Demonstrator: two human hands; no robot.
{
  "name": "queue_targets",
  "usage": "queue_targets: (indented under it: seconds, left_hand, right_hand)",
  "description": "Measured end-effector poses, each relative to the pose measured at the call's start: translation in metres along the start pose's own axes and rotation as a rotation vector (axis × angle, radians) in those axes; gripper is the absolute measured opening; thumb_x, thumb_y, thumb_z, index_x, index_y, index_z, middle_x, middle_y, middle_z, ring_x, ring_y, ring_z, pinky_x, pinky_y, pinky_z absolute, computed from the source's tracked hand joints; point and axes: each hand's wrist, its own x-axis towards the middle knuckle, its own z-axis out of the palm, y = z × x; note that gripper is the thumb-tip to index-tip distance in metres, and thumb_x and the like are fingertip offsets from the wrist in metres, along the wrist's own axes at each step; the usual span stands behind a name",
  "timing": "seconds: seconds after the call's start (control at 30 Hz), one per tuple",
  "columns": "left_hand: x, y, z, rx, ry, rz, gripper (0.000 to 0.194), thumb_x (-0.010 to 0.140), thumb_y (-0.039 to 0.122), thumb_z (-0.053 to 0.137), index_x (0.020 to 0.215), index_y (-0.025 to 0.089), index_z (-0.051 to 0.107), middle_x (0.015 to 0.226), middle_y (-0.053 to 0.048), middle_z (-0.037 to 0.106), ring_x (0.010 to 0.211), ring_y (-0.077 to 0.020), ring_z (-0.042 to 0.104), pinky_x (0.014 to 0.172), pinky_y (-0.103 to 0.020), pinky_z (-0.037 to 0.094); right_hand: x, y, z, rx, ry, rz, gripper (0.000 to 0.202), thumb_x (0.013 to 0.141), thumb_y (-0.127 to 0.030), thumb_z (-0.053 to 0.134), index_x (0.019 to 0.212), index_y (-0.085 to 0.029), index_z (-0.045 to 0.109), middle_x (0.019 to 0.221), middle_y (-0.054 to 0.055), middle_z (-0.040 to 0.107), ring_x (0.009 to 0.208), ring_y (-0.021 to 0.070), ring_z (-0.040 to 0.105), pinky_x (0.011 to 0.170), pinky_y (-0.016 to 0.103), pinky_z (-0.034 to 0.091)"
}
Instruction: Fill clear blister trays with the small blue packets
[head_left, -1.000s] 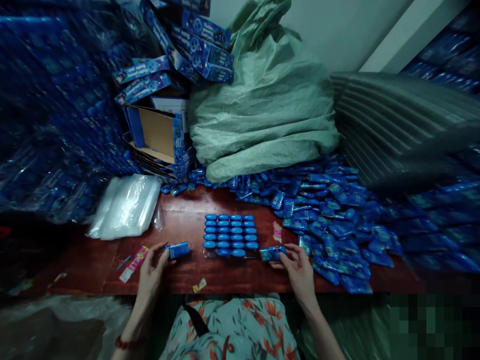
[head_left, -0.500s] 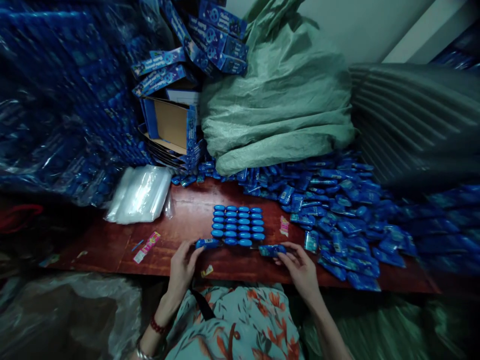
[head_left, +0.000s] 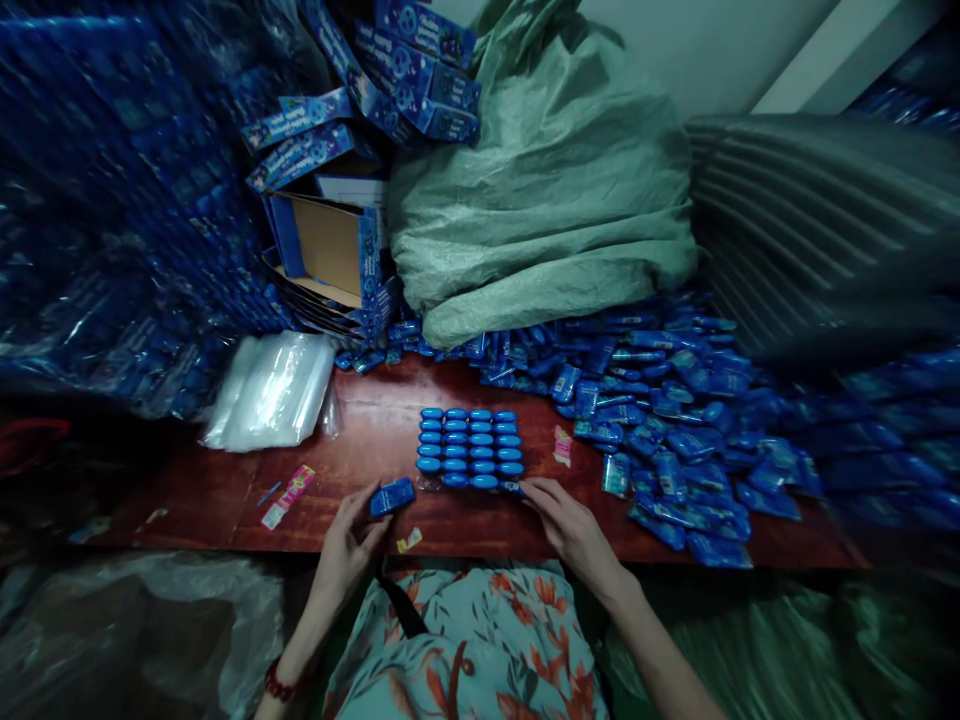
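Head cam, the sole view: L grip (head_left: 350,530), lower centre-left of frame, is closed on the L end of a small blue packet (head_left: 392,497), thumb low, fingers behind. Packet lies slightly askew in frame, near the front-L corner of the block (head_left: 470,440) of blue packets at mid-frame; can't tell if it's touching the counter (head_left: 375,400). R grip (head_left: 574,525), lower centre-right, has its fingertips at the R end of the front row's end packet (head_left: 511,487); pinched or merely touched, can't tell b/c the hand covers the contact. More of the same lie in a loose pile (head_left: 667,420), R side of frame.

Handling (my est.): each prob. light, approx. fingertip work. Wrap looks like glossy film, so slick & a bit crinkly; body looks firm-ish under it, contents unclear. Not v. fragile, tho film could crease or tear if tugged. Best hold: short ends, thumb vs. index, keeping the rounded middle free. Squeezing the bulge would likely let it slip. Block packets sit v. close, so a sideways knock could skew the row; an outer-end hold leaves most room for fingers.
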Motion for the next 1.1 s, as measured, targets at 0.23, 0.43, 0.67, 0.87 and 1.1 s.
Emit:
queue_targets:
  seconds: [0.23, 0.43, 0.67, 0.87, 1.1]
  left_hand:
    - [-0.005, 0.009, -0.002, 0.336, 0.013, 0.236, 0.034, 0.087, 0.038, 0.05, 0.118, 0.026, 0.058, 0.108, -0.007, 0.058, 0.095, -0.0211, 0.062, 0.083, -0.034, 0.053]
    - [0.011, 0.027, 0.017, 0.337, 0.021, 0.359, 0.029, 0.089, 0.035, 0.046, 0.115, 0.024, 0.057, 0.111, -0.008, 0.056, 0.089, -0.0179, 0.063, 0.078, -0.03, 0.054]
    - [0.02, 0.014, 0.028, 0.387, -0.029, 0.447, 0.034, 0.09, 0.016, 0.038, 0.119, 0.024, 0.055, 0.109, -0.008, 0.058, 0.098, -0.0173, 0.061, 0.086, -0.03, 0.051]
    - [0.029, 0.003, 0.024, 0.434, -0.158, 0.558, 0.041, 0.091, 0.013, 0.032, 0.127, 0.023, 0.049, 0.113, -0.011, 0.058, 0.101, -0.0179, 0.06, 0.084, -0.029, 0.052]
    - [0.052, 0.035, 0.007, 0.621, -0.446, 0.63, 0.041, 0.085, 0.004, 0.033, 0.117, 0.021, 0.052, 0.101, -0.009, 0.06, 0.082, -0.0171, 0.063, 0.071, -0.026, 0.052]
  right_hand:
    - [0.028, -0.011, -0.025, -0.192, -0.333, -0.148, 0.051, 0.081, 0.001, 0.034, 0.123, -0.021, 0.052, 0.102, 0.009, 0.059, 0.087, 0.0163, 0.06, 0.073, 0.028, 0.054]
    - [0.035, -0.011, -0.027, -0.084, -0.345, -0.048, 0.034, 0.091, -0.012, 0.036, 0.12, -0.022, 0.052, 0.098, 0.006, 0.057, 0.079, 0.0148, 0.06, 0.071, 0.026, 0.052]
    - [0.025, -0.009, -0.022, -0.13, -0.262, -0.035, 0.03, 0.09, -0.014, 0.039, 0.115, -0.023, 0.054, 0.096, 0.005, 0.061, 0.082, 0.0162, 0.062, 0.071, 0.028, 0.053]
    - [0.026, -0.012, -0.015, -0.283, -0.197, -0.163, 0.046, 0.084, -0.004, 0.038, 0.125, -0.02, 0.051, 0.101, 0.01, 0.061, 0.09, 0.0196, 0.062, 0.074, 0.032, 0.055]
    - [0.02, -0.012, -0.001, -0.235, -0.072, -0.145, 0.036, 0.091, -0.011, 0.039, 0.125, -0.018, 0.048, 0.102, 0.011, 0.06, 0.091, 0.0194, 0.061, 0.077, 0.033, 0.054]
